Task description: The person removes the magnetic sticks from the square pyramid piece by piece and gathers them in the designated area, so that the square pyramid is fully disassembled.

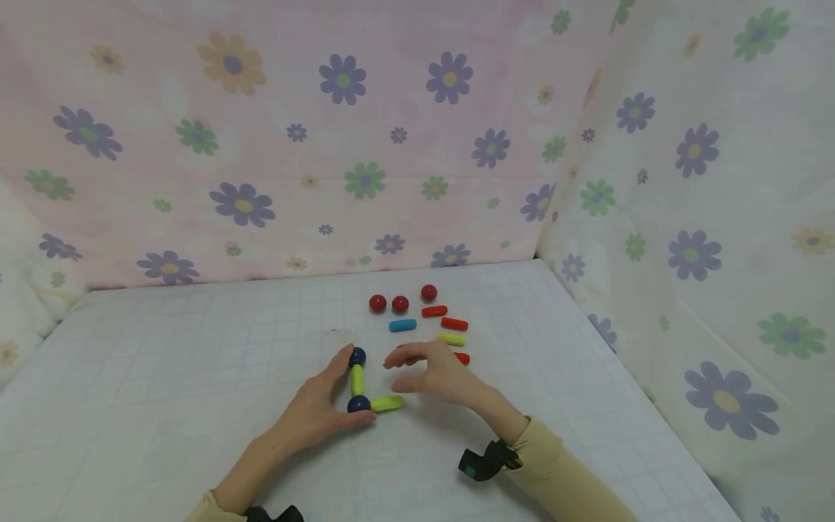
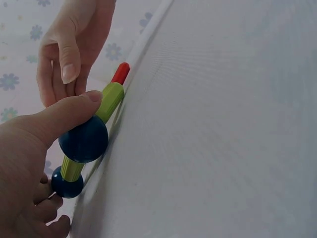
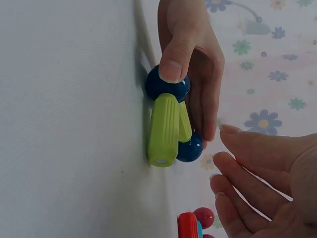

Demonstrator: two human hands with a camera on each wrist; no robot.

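My left hand [image 1: 315, 407] holds an L-shaped piece made of two dark blue balls and two yellow-green ribbed rods. Its thumb presses the near blue ball [image 1: 359, 404], and its fingers touch the far blue ball [image 1: 356, 356]. One green rod [image 1: 356, 380] joins the two balls. The other green rod [image 3: 163, 131] sticks out to the right from the near ball, its end bare. Just right of that piece hovers my right hand [image 1: 437, 371], fingers loosely bent and thumb apart, with nothing between them.
Beyond the right hand lie three red balls [image 1: 400, 304], a blue rod [image 1: 402, 325], several red rods [image 1: 454, 324] and a yellow-green rod [image 1: 451, 338]. Flowered cloth walls [image 1: 293, 159] stand along the back and sides of the white table [image 1: 163, 377].
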